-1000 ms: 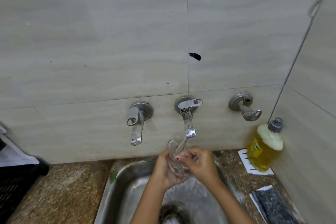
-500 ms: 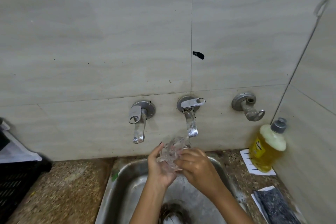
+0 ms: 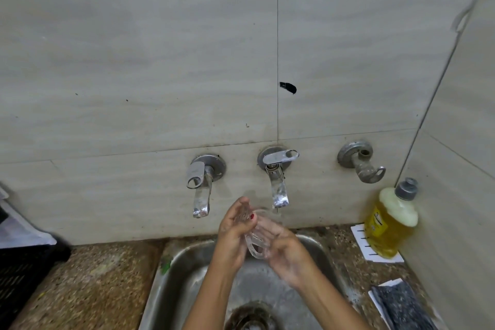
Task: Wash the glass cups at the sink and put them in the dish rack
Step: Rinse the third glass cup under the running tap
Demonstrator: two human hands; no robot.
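Note:
A clear glass cup [image 3: 255,242] is held between both hands over the steel sink [image 3: 184,265], just below and left of the middle tap [image 3: 278,190]. My left hand [image 3: 234,236] wraps its left side, thumb with a red nail across the glass. My right hand [image 3: 285,252] cups it from the right and below, fingers curled round the wall. The cup is tilted, its rim partly hidden by my fingers. The black dish rack [image 3: 21,268] shows at the far left edge.
A second tap [image 3: 199,190] hangs left of the middle one, a bare valve [image 3: 360,159] to the right. A yellow dish soap bottle [image 3: 389,222] stands in the right corner, a dark scrub pad [image 3: 401,305] near it. Speckled stone counter [image 3: 99,284] lies left of the sink.
The cup has turned in my hands and sits lower and more tilted; my left thumb now lies across it. The view has shifted slightly.

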